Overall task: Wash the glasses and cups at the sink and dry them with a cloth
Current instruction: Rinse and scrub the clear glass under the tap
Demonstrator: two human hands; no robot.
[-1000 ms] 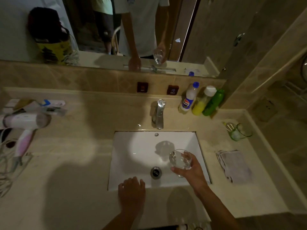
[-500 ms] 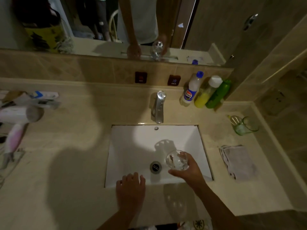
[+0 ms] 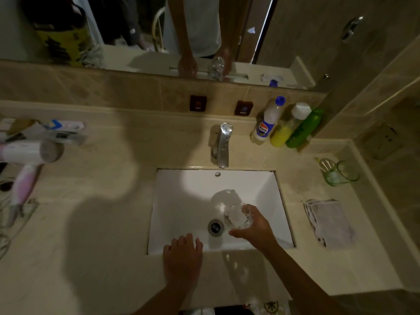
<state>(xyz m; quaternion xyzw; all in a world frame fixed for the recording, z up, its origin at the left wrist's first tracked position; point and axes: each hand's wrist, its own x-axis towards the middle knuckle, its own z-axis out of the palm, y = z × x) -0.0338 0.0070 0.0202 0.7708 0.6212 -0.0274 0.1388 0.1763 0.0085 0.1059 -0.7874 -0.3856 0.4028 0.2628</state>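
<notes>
step: washing, right hand [image 3: 254, 228] gripping clear glass [image 3: 238, 216] over sink [image 3: 181, 201] near drain | left hand [image 3: 183, 253] lying flat, empty, on near rim | next: probably reaching far to tap [image 3: 223, 146] for water

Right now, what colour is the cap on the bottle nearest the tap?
Blue. The cap tops a white bottle in the head view.

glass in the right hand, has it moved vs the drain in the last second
Yes. The glass has drifted left toward the drain, from up and to its right to nearly beside it, held in the right hand over the sink.
</notes>
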